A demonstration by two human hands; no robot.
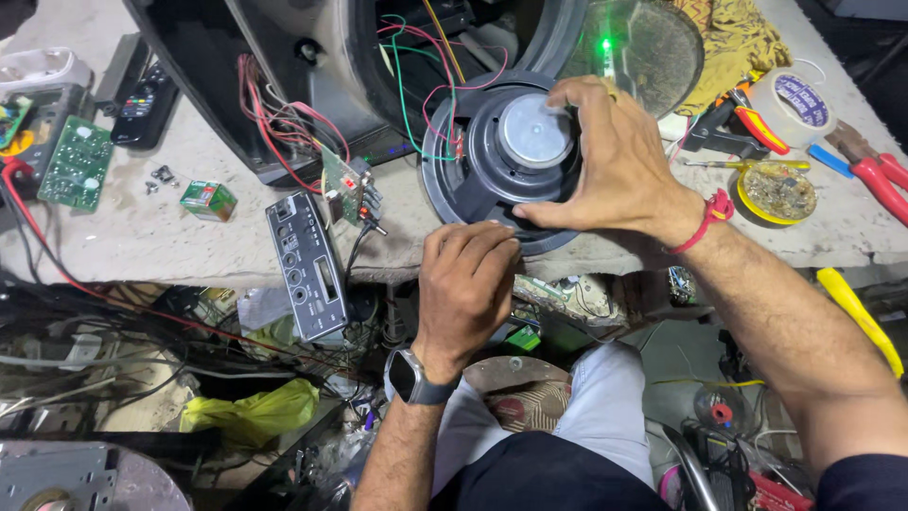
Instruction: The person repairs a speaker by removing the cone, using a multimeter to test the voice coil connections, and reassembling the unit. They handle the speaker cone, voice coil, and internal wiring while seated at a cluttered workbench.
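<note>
A round black speaker driver (492,180) with a silver magnet cap (534,131) lies magnet-up at the bench's front edge. My right hand (605,161) grips it across the magnet and right rim. At the near rim my left hand (465,284), with a smartwatch on the wrist, curls its fingers onto the frame's lower edge. Red, green and pink wires (426,95) run from the driver into the open black speaker cabinet (284,66) behind. A small circuit board (346,187) hangs on wires beside the driver.
A grey control panel (306,265) leans at the bench edge. A green circuit board (78,163), a remote (144,104) and a small green box (209,201) lie left. Pliers (875,170), tape roll (793,104), screwdriver (747,165) and a yellow-rimmed lid (777,193) sit right. Clutter fills the floor below.
</note>
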